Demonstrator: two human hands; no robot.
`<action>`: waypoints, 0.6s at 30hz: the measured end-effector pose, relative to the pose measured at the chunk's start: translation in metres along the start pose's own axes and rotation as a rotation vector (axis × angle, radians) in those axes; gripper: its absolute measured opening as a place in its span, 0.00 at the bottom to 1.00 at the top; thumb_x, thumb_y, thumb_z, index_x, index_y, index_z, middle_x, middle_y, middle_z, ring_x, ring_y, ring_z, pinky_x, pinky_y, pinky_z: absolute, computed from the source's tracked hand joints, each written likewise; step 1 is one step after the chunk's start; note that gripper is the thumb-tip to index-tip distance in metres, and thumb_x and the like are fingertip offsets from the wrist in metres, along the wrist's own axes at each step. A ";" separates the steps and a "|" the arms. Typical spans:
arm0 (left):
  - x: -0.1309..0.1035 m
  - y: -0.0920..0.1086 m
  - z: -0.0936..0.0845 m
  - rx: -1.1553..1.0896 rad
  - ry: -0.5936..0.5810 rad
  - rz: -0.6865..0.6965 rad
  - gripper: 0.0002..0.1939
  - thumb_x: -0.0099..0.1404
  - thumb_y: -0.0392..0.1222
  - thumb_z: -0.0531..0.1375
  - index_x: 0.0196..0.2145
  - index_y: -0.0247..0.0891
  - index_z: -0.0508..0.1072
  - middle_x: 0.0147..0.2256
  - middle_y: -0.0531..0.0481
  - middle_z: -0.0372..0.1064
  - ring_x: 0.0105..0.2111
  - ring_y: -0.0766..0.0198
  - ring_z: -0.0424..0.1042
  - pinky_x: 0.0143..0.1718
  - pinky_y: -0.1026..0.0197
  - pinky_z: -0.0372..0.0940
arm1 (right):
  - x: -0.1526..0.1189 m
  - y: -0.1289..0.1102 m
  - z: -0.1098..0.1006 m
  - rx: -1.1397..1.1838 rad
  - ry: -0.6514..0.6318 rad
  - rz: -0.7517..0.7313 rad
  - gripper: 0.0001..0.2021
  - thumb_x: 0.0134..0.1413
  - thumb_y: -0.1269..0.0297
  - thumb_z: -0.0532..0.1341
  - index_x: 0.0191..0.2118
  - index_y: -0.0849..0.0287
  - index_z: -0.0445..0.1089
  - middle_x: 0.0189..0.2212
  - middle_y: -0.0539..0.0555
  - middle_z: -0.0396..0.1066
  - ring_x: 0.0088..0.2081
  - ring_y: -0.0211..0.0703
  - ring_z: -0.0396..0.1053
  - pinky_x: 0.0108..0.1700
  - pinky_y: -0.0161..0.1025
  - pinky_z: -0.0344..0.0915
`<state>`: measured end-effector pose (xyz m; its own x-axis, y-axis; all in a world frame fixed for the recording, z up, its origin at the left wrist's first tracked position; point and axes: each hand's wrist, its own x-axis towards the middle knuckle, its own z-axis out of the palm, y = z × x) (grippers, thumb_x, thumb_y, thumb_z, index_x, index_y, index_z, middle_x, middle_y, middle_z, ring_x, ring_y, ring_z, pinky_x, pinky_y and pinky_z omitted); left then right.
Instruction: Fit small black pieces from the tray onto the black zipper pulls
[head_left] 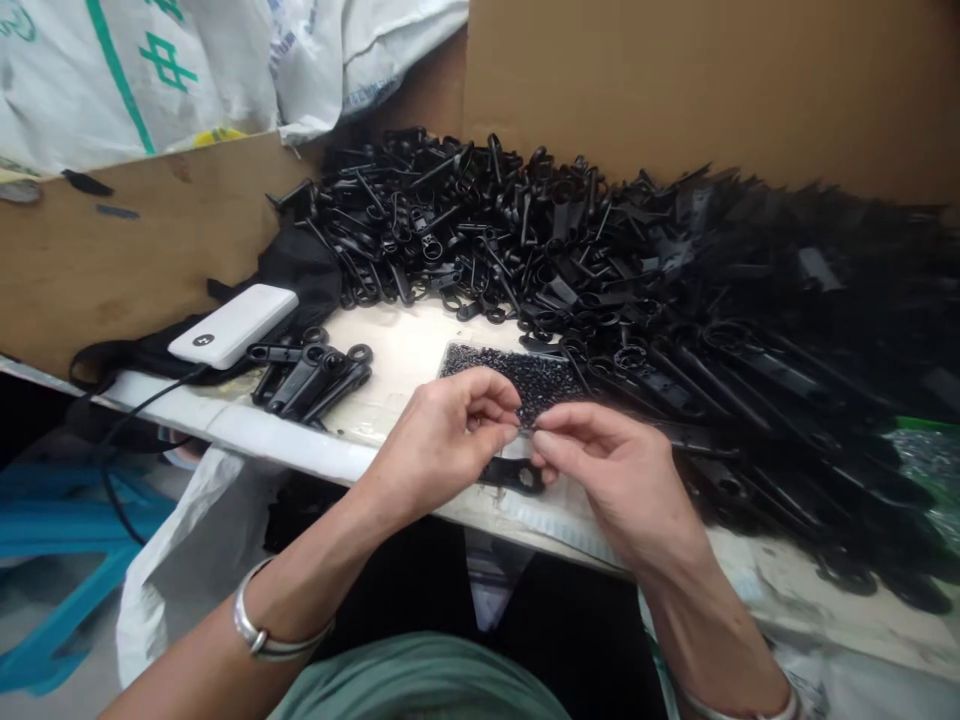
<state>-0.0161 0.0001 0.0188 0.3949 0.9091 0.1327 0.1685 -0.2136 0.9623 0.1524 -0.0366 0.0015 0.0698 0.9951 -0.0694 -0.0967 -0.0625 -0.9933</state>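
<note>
My left hand (461,425) and my right hand (600,450) meet fingertip to fingertip above the table's front edge. Each has thumb and forefinger pinched together; whatever sits between them is too small or hidden to name. Just beneath the fingers lies a black plastic part (517,475) with a round hole at its right end, partly covered by my hands. Directly behind them is a shallow clear tray (448,352) filled with small black pieces (536,385).
A large heap of black ring-ended plastic parts (450,220) spreads across the back and right. At left lie a smaller pile of such parts (311,375) and a white power bank (234,325) with a cable. Cardboard (675,90) walls the back; a blue stool (67,560) stands below left.
</note>
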 end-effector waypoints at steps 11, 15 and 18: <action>-0.011 0.004 0.002 0.285 0.058 0.133 0.09 0.59 0.27 0.59 0.36 0.38 0.70 0.33 0.56 0.73 0.35 0.69 0.73 0.38 0.68 0.67 | -0.009 -0.002 0.006 -0.153 -0.010 0.008 0.09 0.49 0.59 0.67 0.35 0.59 0.76 0.21 0.50 0.74 0.22 0.33 0.70 0.26 0.28 0.69; -0.012 0.002 0.004 0.375 0.067 0.206 0.10 0.60 0.26 0.58 0.37 0.38 0.70 0.33 0.56 0.73 0.35 0.70 0.73 0.38 0.69 0.66 | -0.007 -0.005 0.010 -0.209 -0.021 0.037 0.11 0.51 0.57 0.66 0.33 0.61 0.75 0.19 0.49 0.72 0.21 0.32 0.68 0.25 0.28 0.67; -0.012 0.000 0.004 0.382 0.070 0.229 0.10 0.60 0.25 0.58 0.37 0.37 0.70 0.33 0.56 0.73 0.35 0.70 0.73 0.38 0.69 0.65 | -0.005 -0.008 0.012 -0.271 -0.027 0.071 0.10 0.52 0.59 0.64 0.30 0.62 0.73 0.17 0.47 0.69 0.19 0.31 0.66 0.24 0.28 0.65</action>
<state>-0.0170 -0.0129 0.0166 0.4007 0.8422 0.3607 0.4100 -0.5169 0.7514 0.1412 -0.0401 0.0110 0.0460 0.9889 -0.1413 0.1690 -0.1471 -0.9746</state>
